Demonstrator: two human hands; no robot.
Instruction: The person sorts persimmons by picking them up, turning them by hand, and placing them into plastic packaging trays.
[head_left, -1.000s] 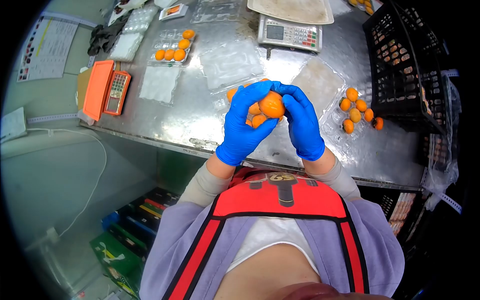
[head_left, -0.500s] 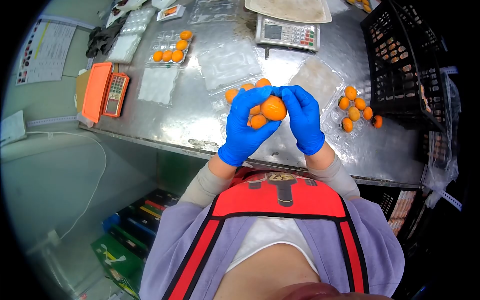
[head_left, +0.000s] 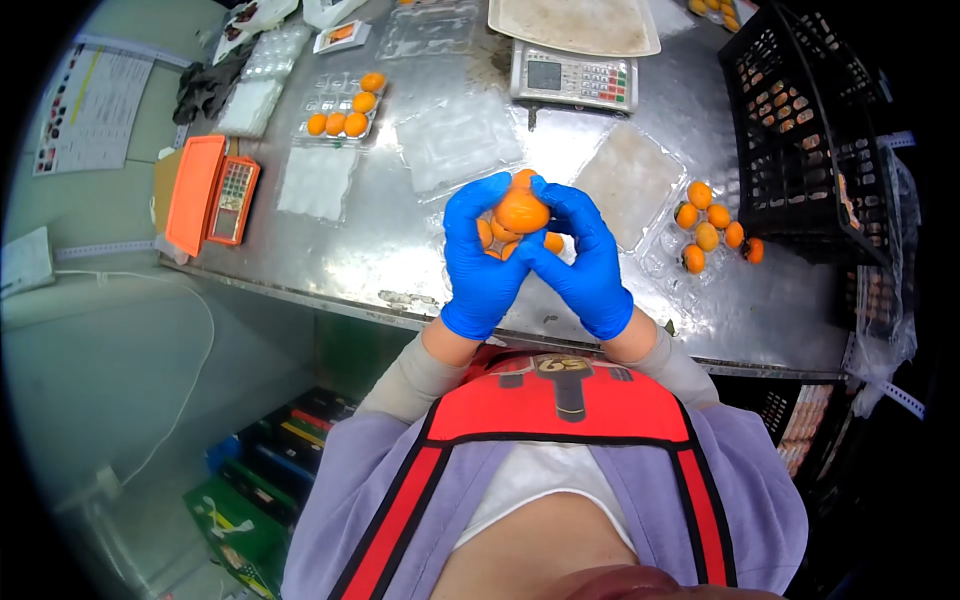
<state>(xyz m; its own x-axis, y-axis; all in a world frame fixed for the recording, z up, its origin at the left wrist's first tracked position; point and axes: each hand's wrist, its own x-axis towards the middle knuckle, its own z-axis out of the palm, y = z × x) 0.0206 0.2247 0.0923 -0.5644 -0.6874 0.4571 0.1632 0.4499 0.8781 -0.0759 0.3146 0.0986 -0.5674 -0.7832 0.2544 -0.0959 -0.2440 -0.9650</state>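
The fingers of the right hand [head_left: 588, 272] have curled in, so they and the left hand [head_left: 478, 272] now clasp one orange fruit [head_left: 522, 212] between them; more orange fruits [head_left: 503, 232] sit just under the fingers, a scale [head_left: 585, 82] beyond

Glare on metal tabletop [head_left: 375, 245]; fisheye bend, corners black.

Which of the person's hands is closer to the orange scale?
The left. The left hand is to the right of the orange scale; the right hand is farther right, beyond it, with an orange fruit between the two.
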